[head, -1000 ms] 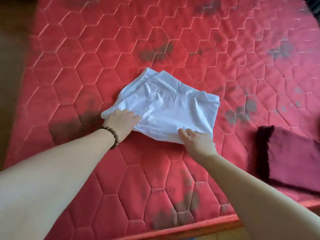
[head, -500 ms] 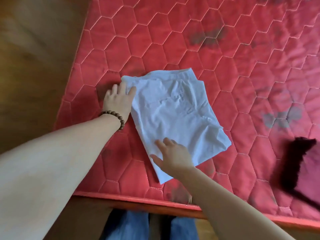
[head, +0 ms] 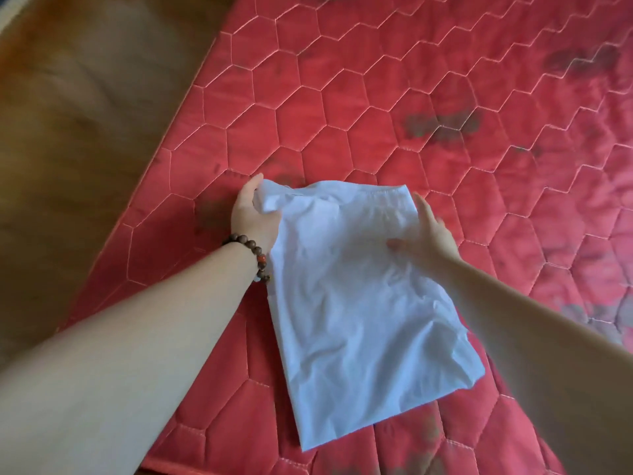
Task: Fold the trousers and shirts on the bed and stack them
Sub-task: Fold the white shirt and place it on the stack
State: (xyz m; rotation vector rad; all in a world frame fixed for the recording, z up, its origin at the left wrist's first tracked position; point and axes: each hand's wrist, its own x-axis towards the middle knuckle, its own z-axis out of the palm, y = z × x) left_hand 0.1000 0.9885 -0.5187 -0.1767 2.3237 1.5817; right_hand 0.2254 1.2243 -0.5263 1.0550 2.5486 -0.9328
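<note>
White folded garment (head: pixel 359 303) on red bed (head: pixel 376 108); left hand (head: pixel 251 217) pinches far corner, right hand (head: pixel 424 234) presses flat, fingers straight. Probably final fold; needs far edge drawn nearer.

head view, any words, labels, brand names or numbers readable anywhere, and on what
None can be read.
White folded garment: plain fabric, no print or tag showing.
Red quilted mattress: only hexagon stitching and dark stains.
Bead bracelet on the left wrist: no markings visible.
</note>
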